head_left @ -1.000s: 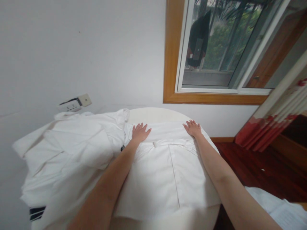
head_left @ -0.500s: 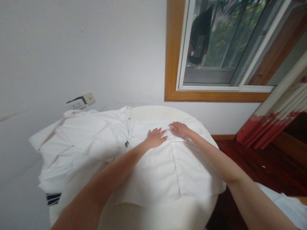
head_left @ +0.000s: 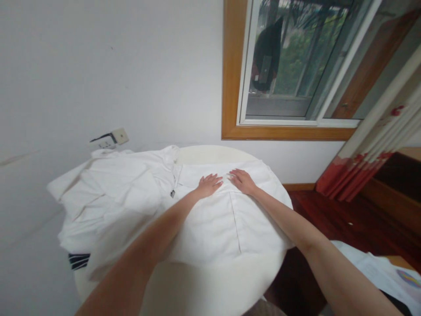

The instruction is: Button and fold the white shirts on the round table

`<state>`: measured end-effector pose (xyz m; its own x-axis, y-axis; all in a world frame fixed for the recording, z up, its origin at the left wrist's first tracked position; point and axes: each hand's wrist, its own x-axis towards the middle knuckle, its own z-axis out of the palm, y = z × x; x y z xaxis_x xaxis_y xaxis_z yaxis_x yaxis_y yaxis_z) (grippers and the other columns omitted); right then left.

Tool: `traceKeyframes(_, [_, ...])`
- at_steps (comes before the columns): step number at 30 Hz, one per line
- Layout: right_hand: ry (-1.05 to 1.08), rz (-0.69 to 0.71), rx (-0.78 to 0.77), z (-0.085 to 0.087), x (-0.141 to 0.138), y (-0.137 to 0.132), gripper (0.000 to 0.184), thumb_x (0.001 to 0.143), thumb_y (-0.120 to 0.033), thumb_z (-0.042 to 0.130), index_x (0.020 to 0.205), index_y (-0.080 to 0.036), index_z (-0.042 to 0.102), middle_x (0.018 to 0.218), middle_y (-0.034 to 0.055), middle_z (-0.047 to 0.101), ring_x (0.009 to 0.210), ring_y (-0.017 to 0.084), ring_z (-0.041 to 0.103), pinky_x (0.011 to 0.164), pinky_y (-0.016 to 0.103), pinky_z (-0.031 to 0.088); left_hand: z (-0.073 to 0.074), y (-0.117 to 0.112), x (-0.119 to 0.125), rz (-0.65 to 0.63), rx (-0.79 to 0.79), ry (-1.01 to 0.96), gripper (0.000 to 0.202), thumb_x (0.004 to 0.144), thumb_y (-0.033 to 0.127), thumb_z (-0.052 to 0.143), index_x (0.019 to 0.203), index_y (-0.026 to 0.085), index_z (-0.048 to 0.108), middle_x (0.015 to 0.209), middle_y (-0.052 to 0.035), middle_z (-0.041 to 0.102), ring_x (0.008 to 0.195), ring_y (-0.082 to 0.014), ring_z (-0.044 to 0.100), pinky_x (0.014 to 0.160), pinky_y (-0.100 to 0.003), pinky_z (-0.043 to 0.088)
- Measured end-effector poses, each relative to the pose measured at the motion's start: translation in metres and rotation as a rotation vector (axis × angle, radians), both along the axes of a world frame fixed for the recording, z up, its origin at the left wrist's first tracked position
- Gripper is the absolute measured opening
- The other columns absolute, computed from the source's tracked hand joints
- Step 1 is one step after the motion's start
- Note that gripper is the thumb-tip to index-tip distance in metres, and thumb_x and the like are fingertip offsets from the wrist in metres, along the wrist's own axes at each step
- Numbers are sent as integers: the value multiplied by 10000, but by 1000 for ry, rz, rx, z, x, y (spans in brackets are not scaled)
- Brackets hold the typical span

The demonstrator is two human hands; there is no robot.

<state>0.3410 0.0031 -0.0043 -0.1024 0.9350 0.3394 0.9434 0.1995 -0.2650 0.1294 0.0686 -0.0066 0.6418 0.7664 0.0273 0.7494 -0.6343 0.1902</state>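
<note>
A white garment (head_left: pixel 210 228) lies spread on a round cream table (head_left: pixel 197 287), with a seam or slit running down its front part. Flat on its upper part rests my left hand (head_left: pixel 208 185), fingers stretched out and pointing right. My right hand (head_left: pixel 242 181) lies on the cloth just beside it, fingers spread and pointing left. Neither hand grips anything. Left of the spread garment is a heap of crumpled white cloth (head_left: pixel 121 188), and a small black-and-white tag (head_left: pixel 173 193) shows at its edge.
Behind the table is a white wall with a socket (head_left: pixel 104 142) and a wood-framed window (head_left: pixel 229 87). A red and cream curtain (head_left: pixel 342 173) hangs at the right. Dark striped cloth (head_left: pixel 79 261) pokes out under the heap. White fabric (head_left: pixel 371 265) lies low at the right.
My view has shifted slightly to the right. My right hand has turned and drawn a little toward me across the cloth; my left hand stays nearly in place. The garment looks unchanged.
</note>
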Motion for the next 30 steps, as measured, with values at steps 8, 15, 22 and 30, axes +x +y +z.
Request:
traceKeyframes(8, [189, 454, -203, 61, 12, -100, 378, 884, -422, 524, 1223, -280, 616, 1238, 24, 627, 1153, 196, 561, 1038, 352, 387, 62, -78, -49, -414, 16, -148, 604, 841, 589, 498, 1357, 276, 479, 1461, -50, 425, 1341, -208, 383, 1122, -333, 283])
traceKeyframes(15, [22, 426, -490, 56, 2, -198, 789, 717, -511, 712, 1408, -247, 440, 1458, 94, 417, 1338, 267, 392, 1113, 408, 311, 48, -170, -115, -527, -63, 57, 766, 711, 690, 582, 1364, 301, 482, 1464, -85, 413, 1343, -313, 374, 1121, -436, 281])
traceKeyframes(22, [-180, 359, -304, 35, -22, -217, 521, 811, -312, 619, 1285, -102, 563, 1351, 186, 521, 1275, 277, 474, 1064, 387, 394, 16, -192, -117, -601, 298, 144, 414, 908, 317, 467, 1283, 154, 531, 1273, -118, 592, 1217, -240, 508, 1076, -395, 373])
traceKeyframes(30, [-302, 273, -202, 15, -34, -225, 468, 843, -97, 475, 1306, -123, 533, 1300, 164, 570, 1242, 257, 508, 1021, 394, 445, 9, -208, -109, -548, 444, 207, 354, 876, 84, 432, 1193, 145, 577, 1185, -142, 631, 1106, -236, 583, 921, -379, 492])
